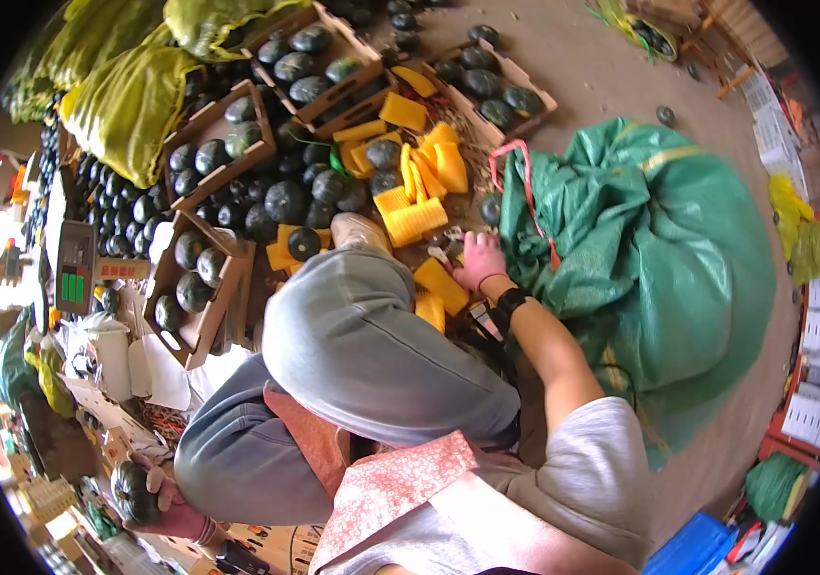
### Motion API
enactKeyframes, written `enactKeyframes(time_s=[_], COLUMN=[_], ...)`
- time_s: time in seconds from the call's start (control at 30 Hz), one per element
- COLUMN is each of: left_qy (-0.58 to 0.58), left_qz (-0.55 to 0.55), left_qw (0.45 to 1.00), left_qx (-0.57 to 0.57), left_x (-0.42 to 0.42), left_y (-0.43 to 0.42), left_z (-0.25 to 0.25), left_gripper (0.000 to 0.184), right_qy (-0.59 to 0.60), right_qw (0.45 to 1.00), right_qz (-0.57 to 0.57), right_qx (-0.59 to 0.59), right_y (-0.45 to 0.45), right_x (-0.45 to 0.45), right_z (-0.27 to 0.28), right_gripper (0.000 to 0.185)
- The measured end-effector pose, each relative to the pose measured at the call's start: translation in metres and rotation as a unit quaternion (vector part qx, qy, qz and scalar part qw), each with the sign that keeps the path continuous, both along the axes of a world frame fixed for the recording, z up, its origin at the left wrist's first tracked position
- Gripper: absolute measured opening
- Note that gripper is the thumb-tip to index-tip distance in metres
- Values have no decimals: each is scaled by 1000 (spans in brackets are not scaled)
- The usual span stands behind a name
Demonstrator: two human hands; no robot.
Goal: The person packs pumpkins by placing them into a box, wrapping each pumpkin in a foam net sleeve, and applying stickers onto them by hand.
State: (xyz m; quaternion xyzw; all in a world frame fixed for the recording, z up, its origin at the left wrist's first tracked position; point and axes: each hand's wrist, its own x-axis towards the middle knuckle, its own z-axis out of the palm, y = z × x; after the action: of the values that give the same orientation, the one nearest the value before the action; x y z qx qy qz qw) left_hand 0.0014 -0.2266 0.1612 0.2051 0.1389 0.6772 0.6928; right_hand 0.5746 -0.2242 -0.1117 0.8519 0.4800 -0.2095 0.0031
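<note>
At the lower left, my left hand [175,513], in a pink glove, is wrapped round a dark green kabocha squash [132,491]. My right hand [482,261], also in a pink glove, reaches down beside the green woven sack [659,249]. Its fingers are bent, and whatever they may hold is hidden. Just beneath that hand lie yellow foam net sleeves [440,286], with more sleeves [415,218] heaped beyond it. Small white scraps [443,249] are on the floor by the fingertips. A pink strap [525,182] runs along the sack's mouth.
Cardboard boxes of squash stand at the left [210,331], top [357,84] and upper right [536,113]. Loose squash [285,201] cover the floor ahead. Yellow mesh sacks [127,105] are piled at upper left, near a scale [74,268]. A blue crate [692,546] sits lower right.
</note>
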Motion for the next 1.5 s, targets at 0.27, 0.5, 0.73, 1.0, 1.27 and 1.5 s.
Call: enactKeyframes(time_s=[0.27, 0.5, 0.73, 1.0, 1.27, 1.5], left_qy=[147, 246, 127, -57, 118, 67], left_qz=[-4, -110, -404, -519, -485, -406], left_qw=[989, 963, 905, 847, 866, 910], left_qx=[7, 2, 49, -96, 29, 48], left_x=[47, 113, 197, 291, 301, 312], left_y=[15, 64, 161, 168, 142, 135], left_z=[11, 49, 43, 13, 6, 12], left_gripper=[83, 79, 87, 80, 84, 78], right_qy=[-83, -85, 501, 250, 105, 123], right_qw=[976, 956, 841, 887, 870, 875], right_qz=[6, -24, 88, 149, 228, 233], right_qx=[-200, -280, -186, 358, 424, 406], right_y=[25, 50, -7, -17, 19, 19], right_x=[3, -11, 93, -10, -47, -44], right_z=[-22, 22, 38, 236, 260, 254], right_gripper=[118, 75, 44, 75, 86, 84])
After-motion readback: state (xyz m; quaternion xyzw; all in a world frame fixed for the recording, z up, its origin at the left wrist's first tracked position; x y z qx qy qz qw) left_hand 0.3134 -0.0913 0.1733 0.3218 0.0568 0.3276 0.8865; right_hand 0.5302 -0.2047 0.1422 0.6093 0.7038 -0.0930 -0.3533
